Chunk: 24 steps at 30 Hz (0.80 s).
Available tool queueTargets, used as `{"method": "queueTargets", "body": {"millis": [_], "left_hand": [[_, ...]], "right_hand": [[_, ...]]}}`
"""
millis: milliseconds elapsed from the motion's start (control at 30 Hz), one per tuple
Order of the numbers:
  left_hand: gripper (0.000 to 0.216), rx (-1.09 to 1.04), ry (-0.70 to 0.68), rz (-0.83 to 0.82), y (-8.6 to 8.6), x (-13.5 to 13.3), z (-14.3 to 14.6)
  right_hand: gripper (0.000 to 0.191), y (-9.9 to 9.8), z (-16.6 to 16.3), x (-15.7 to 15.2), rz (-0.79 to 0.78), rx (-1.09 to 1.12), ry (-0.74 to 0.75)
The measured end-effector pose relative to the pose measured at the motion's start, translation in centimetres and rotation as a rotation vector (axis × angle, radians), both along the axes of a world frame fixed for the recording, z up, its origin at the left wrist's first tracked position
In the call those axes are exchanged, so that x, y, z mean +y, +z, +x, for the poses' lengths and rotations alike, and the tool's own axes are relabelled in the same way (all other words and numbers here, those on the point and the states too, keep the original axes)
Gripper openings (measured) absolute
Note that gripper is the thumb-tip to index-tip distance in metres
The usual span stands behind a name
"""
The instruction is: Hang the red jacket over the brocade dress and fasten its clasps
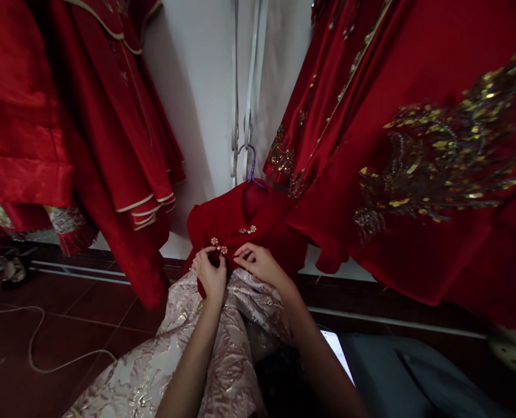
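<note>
At the bottom of the frame, a pale brocade cloth (144,371) with a shiny raised pattern is spread in heavy folds, and at lower right a lit phone (339,355) is seen beside a grey-blue padded item (379,377). Above the brocade, in the centre, a red garment (223,212) is hung from a purple hanger (253,165), its lower part met by both hands. By the left hand (210,277) the garment is grasped between thumb and fingers, right at a beaded flower ornament (219,246); a second ornament (248,230) is set higher up, near the neckline. The right hand (260,265) is held just beside, thumb and forefinger drawn close together; whether anything thin is pinched there cannot be told. At left, a pale cord (40,348) is looped over the dark red tiled floor (101,302). Farther back, the hanger is hooked at pale metal bars (249,87) before a white wall (183,116), flanked by red robes (118,116) at upper left and a gold-sequinned red garment (440,157) at upper right.
</note>
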<state>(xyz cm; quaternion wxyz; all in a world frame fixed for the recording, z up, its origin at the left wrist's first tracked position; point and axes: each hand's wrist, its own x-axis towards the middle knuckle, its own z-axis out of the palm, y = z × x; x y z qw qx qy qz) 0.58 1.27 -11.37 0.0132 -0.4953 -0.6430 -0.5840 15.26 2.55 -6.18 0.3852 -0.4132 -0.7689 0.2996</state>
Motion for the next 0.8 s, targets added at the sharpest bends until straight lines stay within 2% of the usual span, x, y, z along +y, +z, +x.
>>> {"method": "queueTargets", "body": {"millis": [100,233,300,433,500,600,700,800], "left_hand": [[0.034,0.076,-0.001,-0.037,-0.2,-0.7,-0.4],[0.045,0.102,-0.123,-0.029,-0.8,-1.0,-1.1],[0.047,0.081,-0.159,-0.026,-1.0,-1.0,-1.3],[0.048,0.065,-0.133,-0.051,-1.1,-1.4,-1.8],[0.05,0.086,-0.198,-0.089,-1.3,-2.0,-2.6],[0.043,0.133,-0.316,-0.191,-1.6,-3.3,-4.3],[0.032,0.144,-0.263,-0.282,-1.6,-4.5,-5.7],[0.031,0.156,-0.273,-0.323,-1.3,-4.8,-6.4]], "right_hand": [[0.014,0.1,2.0,-0.2,-0.018,-0.058,-0.045],[0.015,-0.2,4.0,0.2,-0.053,-0.113,-0.08],[0.016,-0.5,4.7,0.3,-0.102,-0.147,-0.069],[0.022,-1.1,5.6,0.2,-0.2,-0.194,-0.026],[0.027,-1.3,5.7,0.1,-0.226,-0.203,-0.014],[0.032,-1.6,5.4,0.2,-0.281,-0.215,0.004],[0.033,-1.9,4.9,0.3,-0.314,-0.195,0.023],[0.023,-2.1,4.6,0.5,-0.295,-0.154,0.045]]}}
